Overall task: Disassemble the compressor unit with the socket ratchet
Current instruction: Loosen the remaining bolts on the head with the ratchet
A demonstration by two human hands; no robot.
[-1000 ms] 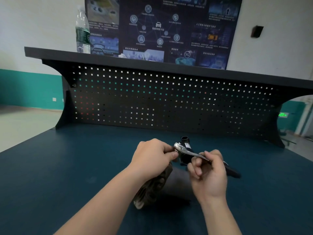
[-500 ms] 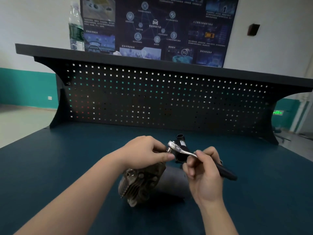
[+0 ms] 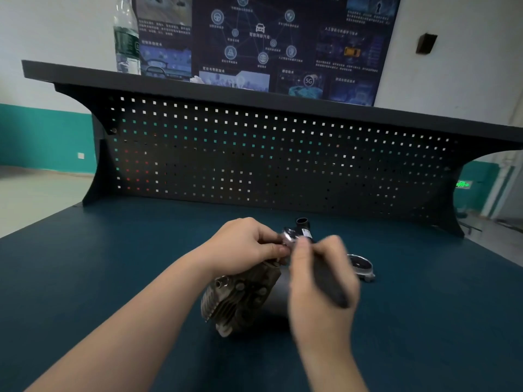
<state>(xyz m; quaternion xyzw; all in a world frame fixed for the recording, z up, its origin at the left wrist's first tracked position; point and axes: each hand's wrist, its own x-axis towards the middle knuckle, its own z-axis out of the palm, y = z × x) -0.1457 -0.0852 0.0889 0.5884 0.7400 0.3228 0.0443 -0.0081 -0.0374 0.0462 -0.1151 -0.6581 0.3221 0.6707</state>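
The compressor unit lies on the blue bench top, a grimy finned metal head joined to a dark cylindrical body, with a black port sticking up behind. My left hand rests on top of it, fingers pinched at the chrome head of the socket ratchet. My right hand, blurred by motion, grips the ratchet's black handle, which now slopes down toward me on the right.
A round metal cover plate lies on the bench just right of my right hand. A black pegboard back panel with a shelf stands behind; a water bottle is on the shelf at left.
My right hand has swung the ratchet handle toward me and down. The round cover plate has come into sight behind it. My left hand stays at the ratchet head.
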